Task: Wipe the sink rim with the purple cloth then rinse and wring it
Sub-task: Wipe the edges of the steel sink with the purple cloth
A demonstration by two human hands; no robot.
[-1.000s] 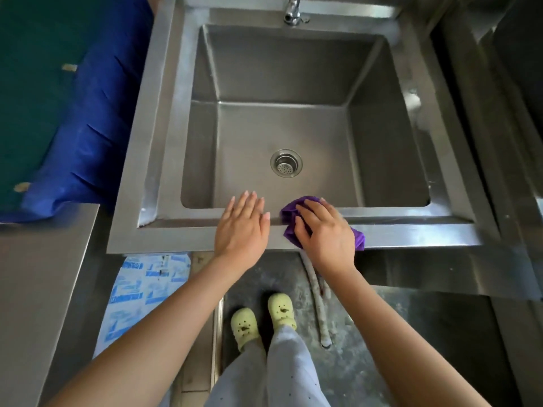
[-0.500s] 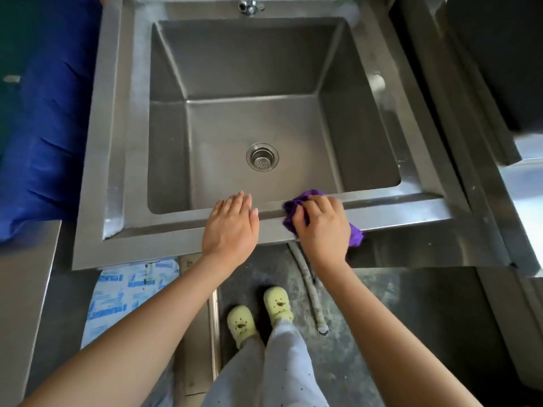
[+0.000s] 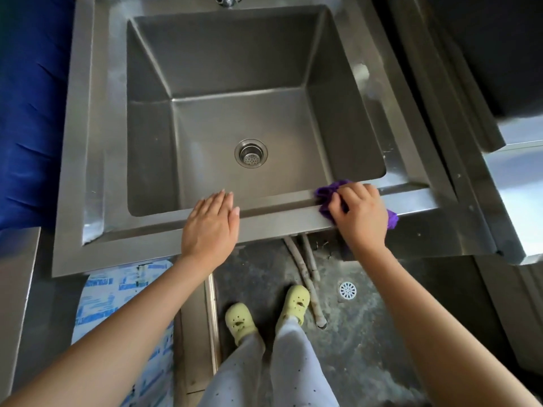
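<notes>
The right hand [image 3: 360,218] has its grip clamped on the purple cloth [image 3: 326,195], pressed to the near sink rim [image 3: 279,221], right of centre. The left hand [image 3: 210,227] lies flat on that rim, grip apart.

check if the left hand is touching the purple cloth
Apart. The head view shows the left hand flat on the sink rim, with bare steel between it and the purple cloth gripped by the right hand.
</notes>
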